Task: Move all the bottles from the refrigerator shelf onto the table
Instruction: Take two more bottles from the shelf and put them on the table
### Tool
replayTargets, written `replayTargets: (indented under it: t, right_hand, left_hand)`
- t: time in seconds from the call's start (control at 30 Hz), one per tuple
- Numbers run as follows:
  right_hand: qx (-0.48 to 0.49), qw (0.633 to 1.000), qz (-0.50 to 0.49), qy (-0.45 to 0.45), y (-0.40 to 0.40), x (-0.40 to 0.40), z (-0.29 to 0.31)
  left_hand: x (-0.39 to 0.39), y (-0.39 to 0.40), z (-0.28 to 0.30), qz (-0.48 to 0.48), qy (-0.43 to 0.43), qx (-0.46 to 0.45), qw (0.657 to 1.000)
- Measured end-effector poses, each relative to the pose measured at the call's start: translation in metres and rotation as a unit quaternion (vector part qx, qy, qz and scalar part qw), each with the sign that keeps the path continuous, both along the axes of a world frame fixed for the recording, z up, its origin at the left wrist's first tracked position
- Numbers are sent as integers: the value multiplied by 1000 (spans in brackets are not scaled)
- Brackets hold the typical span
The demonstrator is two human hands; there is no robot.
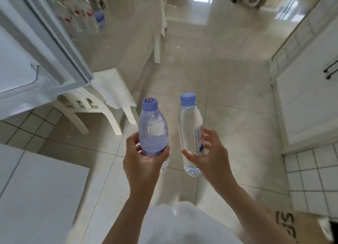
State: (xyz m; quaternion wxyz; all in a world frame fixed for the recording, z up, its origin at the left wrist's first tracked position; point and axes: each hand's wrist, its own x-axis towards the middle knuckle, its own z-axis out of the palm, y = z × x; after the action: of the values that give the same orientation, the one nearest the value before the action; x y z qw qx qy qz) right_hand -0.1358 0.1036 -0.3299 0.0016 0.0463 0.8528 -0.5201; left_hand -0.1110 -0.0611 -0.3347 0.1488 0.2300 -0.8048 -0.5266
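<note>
My left hand (144, 163) grips the lower half of a purple-tinted water bottle (153, 126) with a purple cap marked with a numeral. My right hand (210, 152) holds a slimmer clear bottle (189, 134) with a purple cap and a red-and-white label. Both bottles are upright, side by side over the tiled floor. At the upper left, several clear bottles (86, 16) with red labels, and a purple-capped one, stand on a table (117, 33) covered in a pale cloth. The open refrigerator door (45, 48) fills the left edge; its shelf is out of view.
A white wooden chair (98, 101) stands under the table edge, just past the door. White cabinets (307, 90) line the right wall. A white appliance top (36, 188) sits at lower left. A cardboard box (289, 223) lies at lower right.
</note>
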Motion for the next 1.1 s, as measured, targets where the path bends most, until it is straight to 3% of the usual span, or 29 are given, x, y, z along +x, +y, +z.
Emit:
replayTargets:
  t: [0.3,0.63,1.1]
  right_hand:
    - [-10,999,-40,-33,47,-77,-18]
    - [-7,999,-29,-25,45,-237,-20]
    - [-27,999,17,-24,21,-445,-15]
  left_hand:
    - [-83,43,-15,-42,-15,-36,998]
    - [-238,38,-22,-61,-22,-40,997]
    - [-431,16,-14,18,-22,-15,999]
